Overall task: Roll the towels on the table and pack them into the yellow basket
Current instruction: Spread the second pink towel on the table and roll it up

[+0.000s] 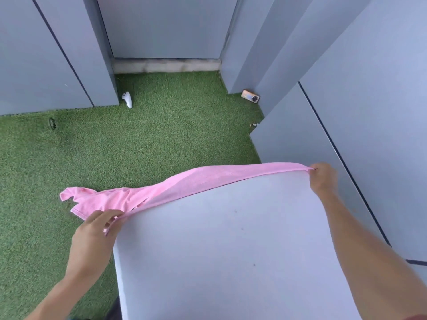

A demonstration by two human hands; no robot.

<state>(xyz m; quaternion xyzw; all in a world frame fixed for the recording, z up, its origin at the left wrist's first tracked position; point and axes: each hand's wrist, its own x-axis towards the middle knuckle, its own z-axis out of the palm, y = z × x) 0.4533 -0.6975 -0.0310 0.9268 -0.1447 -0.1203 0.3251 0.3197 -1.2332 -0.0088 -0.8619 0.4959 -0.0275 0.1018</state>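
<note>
2 hands hold 1 pink towel point(203, 179) stretched along the far edge of the white table point(231, 250), prob. to pull it taut and flat before rolling. The right hand point(323, 176) pinches 1 corner at the table's far right corner, fingers curled tight on the hem. The left hand point(97, 229) grips the towel's edge near the table's far left corner, thumb and fingers clamped on the cloth; beyond that grip the rest bunches loose and hangs off the table over the green turf point(69, 153), so it isn't spread yet. The pull from both ends keeps the middle straight w/ a fold along it. No yellow basket in view, so packing looks a way off. On the turf by the grey walls point(34, 54) lie a white controller point(127, 99) and a phone point(250, 96), well apart from the towel.
</note>
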